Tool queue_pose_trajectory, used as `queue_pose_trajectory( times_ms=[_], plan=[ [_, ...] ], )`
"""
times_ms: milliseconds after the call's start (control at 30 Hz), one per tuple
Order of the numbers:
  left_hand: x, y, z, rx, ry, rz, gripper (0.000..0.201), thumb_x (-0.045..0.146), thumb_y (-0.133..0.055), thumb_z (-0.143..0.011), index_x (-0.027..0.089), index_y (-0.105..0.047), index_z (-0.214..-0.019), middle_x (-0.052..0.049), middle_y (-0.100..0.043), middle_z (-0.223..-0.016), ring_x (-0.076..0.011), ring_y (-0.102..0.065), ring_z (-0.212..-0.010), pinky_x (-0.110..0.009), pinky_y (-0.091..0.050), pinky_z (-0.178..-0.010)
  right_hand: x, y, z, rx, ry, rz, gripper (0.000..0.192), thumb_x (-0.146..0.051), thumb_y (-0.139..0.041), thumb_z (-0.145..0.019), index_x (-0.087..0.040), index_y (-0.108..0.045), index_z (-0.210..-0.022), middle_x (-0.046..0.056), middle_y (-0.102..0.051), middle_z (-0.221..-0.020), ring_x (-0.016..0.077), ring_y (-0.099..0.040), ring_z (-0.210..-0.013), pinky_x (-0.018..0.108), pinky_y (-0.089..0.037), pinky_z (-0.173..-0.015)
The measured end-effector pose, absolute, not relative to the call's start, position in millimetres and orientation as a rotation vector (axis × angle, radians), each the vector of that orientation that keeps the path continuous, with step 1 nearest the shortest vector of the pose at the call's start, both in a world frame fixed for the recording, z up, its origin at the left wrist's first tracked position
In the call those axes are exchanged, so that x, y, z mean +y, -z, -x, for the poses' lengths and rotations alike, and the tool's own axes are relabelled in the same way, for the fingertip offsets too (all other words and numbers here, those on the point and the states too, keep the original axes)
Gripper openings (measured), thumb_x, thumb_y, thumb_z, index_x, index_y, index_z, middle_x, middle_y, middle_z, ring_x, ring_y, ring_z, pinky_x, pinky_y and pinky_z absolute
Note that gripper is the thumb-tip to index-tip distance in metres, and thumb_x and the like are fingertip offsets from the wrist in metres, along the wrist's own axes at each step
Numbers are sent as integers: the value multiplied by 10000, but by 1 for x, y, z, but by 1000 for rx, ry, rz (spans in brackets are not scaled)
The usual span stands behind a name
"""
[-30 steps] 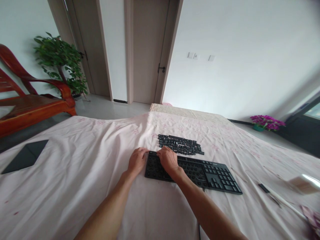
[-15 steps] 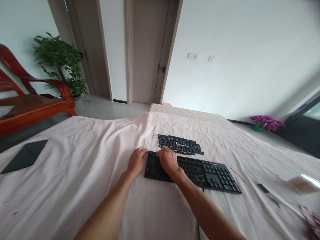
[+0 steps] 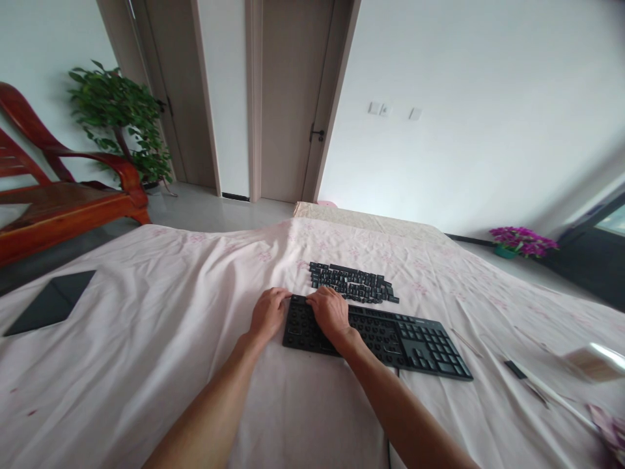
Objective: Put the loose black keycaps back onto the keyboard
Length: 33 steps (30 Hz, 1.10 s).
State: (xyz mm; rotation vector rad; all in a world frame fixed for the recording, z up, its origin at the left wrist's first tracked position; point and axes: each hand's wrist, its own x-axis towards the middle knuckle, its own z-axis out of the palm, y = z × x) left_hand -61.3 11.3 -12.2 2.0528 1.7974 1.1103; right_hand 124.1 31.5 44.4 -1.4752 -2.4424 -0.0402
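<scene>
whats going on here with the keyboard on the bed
A person has both hands on the left end of a black computer keyboard that lies on a pale pink sheet. The left hand rests at the keyboard's left edge and the right hand lies on top of it. Most key sockets look bare; only the right-hand block keeps its caps. Rows of loose black keycaps lie on the sheet just beyond the keyboard.

Two bare forearms, no sleeves, no jewellery
</scene>
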Motion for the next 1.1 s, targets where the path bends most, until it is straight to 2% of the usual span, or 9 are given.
queue_pose_trajectory(
  times_ms=[233,567,800,1100],
  plan=[
    [10,12,62,1792,-1104,-2057,441,-13,-466,-763,192,-683,-1088,-52,-669,-1125,-172,-560,-1107,-316,-404,-1022,27,-48,-115,-2547,211,1452,303,-235,-426,-957,-203,-707,-848,84,-647,-941,197,-542,-925,290,-377,-768],
    [10,10,61,1797,-1098,-2044,455,-16,-468,-759,201,-683,-1097,-47,-671,-1135,-168,-563,-1111,-308,-402,-1028,29,-38,-115,-2501,167,1486,304,-237,-414,-962,-213,-696,-853,70,-641,-929,187,-547,-898,278,-385,-763],
    [11,11,61,1807,-1089,-2042,460,-17,-464,-760,207,-688,-1093,-49,-673,-1130,-173,-565,-1107,-317,-410,-1021,26,-41,-117,-2597,205,1426,293,-157,-392,-947,-201,-678,-906,84,-630,-956,200,-529,-923,293,-386,-803],
    [9,10,60,1811,-1089,-2052,440,9,-458,-785,212,-686,-1102,-56,-673,-1141,-177,-568,-1107,-322,-417,-1017,7,-51,-107,-2674,340,1434,262,-95,-398,-917,-126,-610,-1067,143,-591,-1045,252,-479,-992,357,-378,-821]
  ],
)
